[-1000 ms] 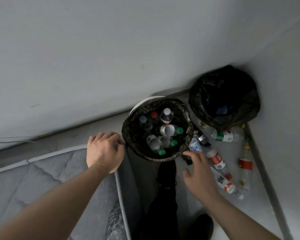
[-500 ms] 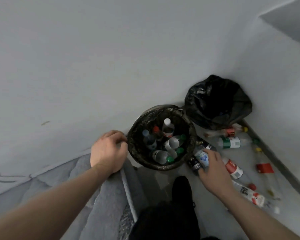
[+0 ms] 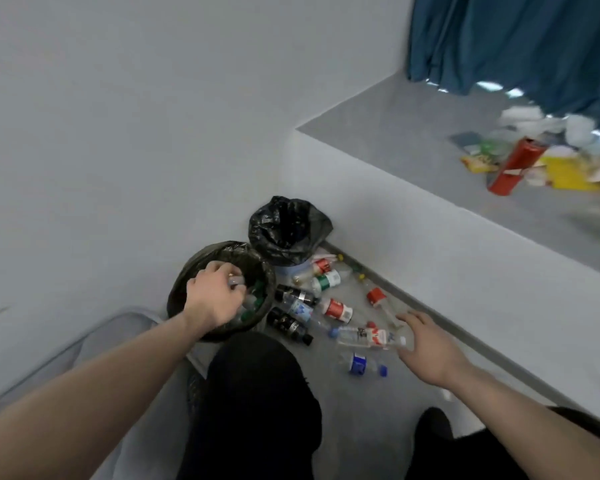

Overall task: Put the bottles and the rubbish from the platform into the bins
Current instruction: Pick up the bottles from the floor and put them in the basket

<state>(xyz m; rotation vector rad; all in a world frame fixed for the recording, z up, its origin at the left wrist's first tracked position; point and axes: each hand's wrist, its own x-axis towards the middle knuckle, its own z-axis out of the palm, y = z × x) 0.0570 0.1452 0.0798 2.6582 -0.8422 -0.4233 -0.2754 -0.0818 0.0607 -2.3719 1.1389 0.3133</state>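
My left hand (image 3: 212, 299) hovers over the near bin (image 3: 184, 289), which is lined in dark plastic and holds several bottles. Its fingers curl round a pale clear bottle end (image 3: 237, 280). My right hand (image 3: 426, 344) is spread flat just above the floor, its fingertips beside a clear bottle with a red and white label (image 3: 369, 336). Several more bottles lie on the floor, among them a blue-labelled one (image 3: 298, 308) and two dark ones (image 3: 288, 325). A second bin with a black bag (image 3: 288, 230) stands in the corner.
The grey platform (image 3: 413, 140) at the upper right carries a red can (image 3: 515, 166), yellow packets (image 3: 568, 173) and white crumpled paper (image 3: 520, 114) under a blue curtain (image 3: 520, 39). A mattress edge (image 3: 94, 337) lies at my left. My dark-trousered legs (image 3: 257, 393) fill the lower middle.
The view has tilted up, and the platform is now in sight. My left hand moved from the mattress edge to over the near bin. My right hand shifted right, away from the blue-labelled bottle.
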